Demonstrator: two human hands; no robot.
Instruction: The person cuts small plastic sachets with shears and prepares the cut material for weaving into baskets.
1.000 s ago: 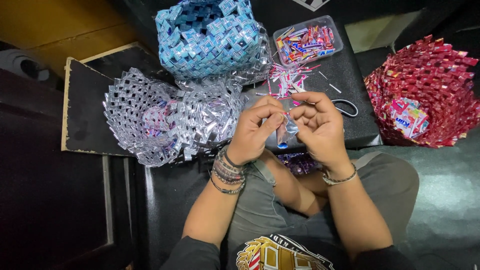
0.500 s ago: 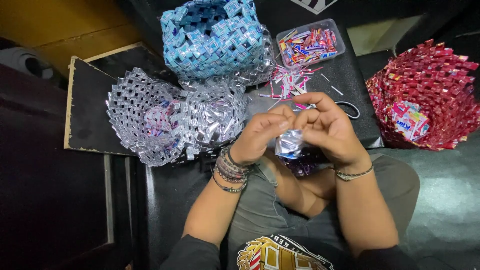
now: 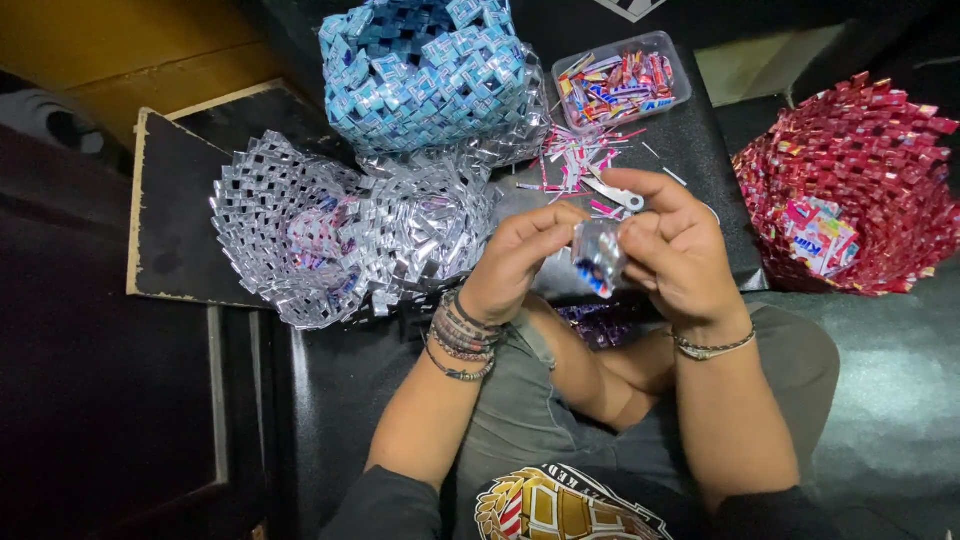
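From the head camera, the left hand (image 3: 518, 262) and right hand (image 3: 672, 250) meet over the person's lap, fingers curled shut — both pinching one small silvery wrapper piece (image 3: 598, 256) between them. Taking the wrapper piece as landmark: the silver woven basket (image 3: 340, 235) lies to its left, the blue woven basket (image 3: 425, 70) up-left, the clear tub of wrappers (image 3: 620, 82) just above, and the red woven basket (image 3: 860, 190) well off right.
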